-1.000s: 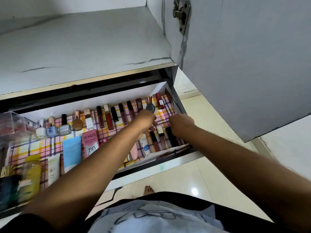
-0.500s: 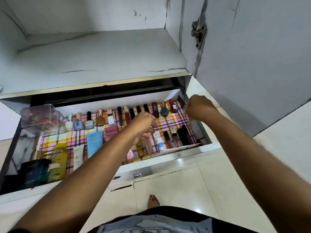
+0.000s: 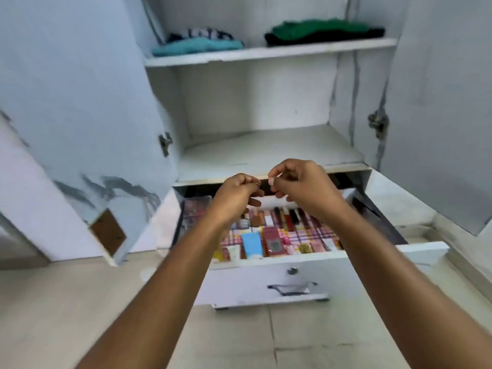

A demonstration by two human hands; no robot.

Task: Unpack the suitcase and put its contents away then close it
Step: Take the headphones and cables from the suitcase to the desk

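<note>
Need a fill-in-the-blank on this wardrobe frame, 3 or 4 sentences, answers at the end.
1. The drawer full of cosmetics is pulled ____.
2. The green clothes lie on the ____ shelf.
3. The blue tube lies inside the ____.
4. The left hand and right hand are raised above the drawer with fingers ____.

Answers: open; top; drawer; curled

A single head-worn view is given, aimed forward and down from close range at an open wardrobe [image 3: 266,107] and its pulled-out drawer [image 3: 266,278], with both forearms seen.
</note>
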